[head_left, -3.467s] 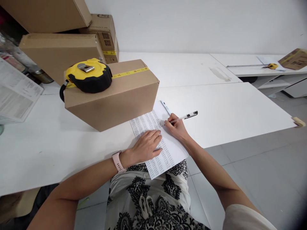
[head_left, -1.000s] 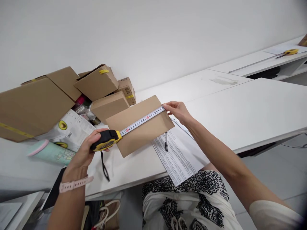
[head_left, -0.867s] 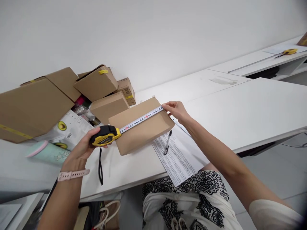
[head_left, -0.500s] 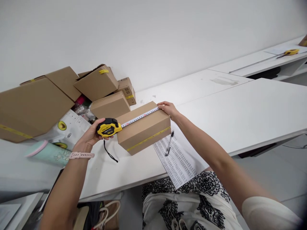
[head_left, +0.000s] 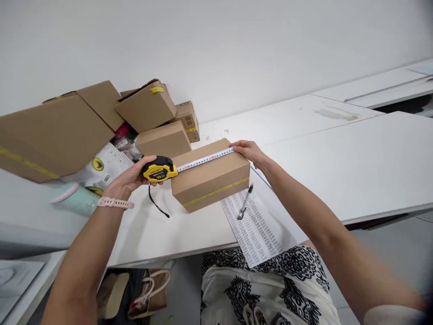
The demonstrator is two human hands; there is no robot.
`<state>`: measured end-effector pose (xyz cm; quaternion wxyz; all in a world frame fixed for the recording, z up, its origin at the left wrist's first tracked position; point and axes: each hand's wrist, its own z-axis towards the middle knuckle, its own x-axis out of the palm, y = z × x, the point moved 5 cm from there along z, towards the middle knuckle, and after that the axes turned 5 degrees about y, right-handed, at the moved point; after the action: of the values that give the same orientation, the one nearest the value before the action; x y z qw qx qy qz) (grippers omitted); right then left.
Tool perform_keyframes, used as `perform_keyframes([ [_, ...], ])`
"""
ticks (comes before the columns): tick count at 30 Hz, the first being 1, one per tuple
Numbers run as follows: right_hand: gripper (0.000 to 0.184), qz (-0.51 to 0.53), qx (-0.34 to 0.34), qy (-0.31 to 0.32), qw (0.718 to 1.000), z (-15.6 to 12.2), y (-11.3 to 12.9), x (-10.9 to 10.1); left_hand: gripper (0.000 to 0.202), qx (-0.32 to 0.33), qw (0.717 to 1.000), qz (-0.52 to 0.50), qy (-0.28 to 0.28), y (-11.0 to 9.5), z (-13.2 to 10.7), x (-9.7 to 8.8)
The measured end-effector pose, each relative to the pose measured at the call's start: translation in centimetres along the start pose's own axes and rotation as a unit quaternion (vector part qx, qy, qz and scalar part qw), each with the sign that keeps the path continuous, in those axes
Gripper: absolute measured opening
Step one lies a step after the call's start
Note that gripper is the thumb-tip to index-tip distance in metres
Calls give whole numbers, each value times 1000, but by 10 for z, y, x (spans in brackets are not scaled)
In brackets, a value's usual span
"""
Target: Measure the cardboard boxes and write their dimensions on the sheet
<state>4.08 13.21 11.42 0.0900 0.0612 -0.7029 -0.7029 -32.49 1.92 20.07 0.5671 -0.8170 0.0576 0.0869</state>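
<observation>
A yellow and black tape measure [head_left: 158, 169] is in my left hand [head_left: 133, 175], its case against the left end of a closed cardboard box [head_left: 211, 187]. From the case a white blade [head_left: 205, 160] runs out straight along the box's top. My right hand [head_left: 248, 150] pinches the blade's far end at the box's right edge, where the fingers hide the tip. A black strap dangles from the case. Just right of the box, a pen [head_left: 246, 201] lies across a printed sheet [head_left: 267, 225] that overhangs the table's front edge.
Several cardboard boxes [head_left: 57, 140] are piled at the left, with an avocado-print package [head_left: 108, 169] and a mint-green bottle [head_left: 74, 198] in front. The white table [head_left: 321, 167] stretches right along the wall. Bags [head_left: 149, 293] sit below the table.
The camera view has turned slightly, moving most table items rightward in the picture. Both hands keep their hold on the tape measure, and the blade still lies along the box top.
</observation>
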Motion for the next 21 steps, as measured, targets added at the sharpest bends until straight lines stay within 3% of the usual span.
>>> perform_keyframes([
  [4,17,-25,-9,-6,1000,-1,1,1,47,18,999,5,-30,3,-9,-25],
  [8,15,2,-24,-24,999,3,-2,0,51,7,999,11,-51,22,-14,-45],
  [12,14,0,-10,-25,1000,2,-4,0,49,0,999,2,-41,34,-14,-49],
  [21,17,-20,2,-31,999,-3,0,0,52,2,1000,5,-25,38,-14,-51],
])
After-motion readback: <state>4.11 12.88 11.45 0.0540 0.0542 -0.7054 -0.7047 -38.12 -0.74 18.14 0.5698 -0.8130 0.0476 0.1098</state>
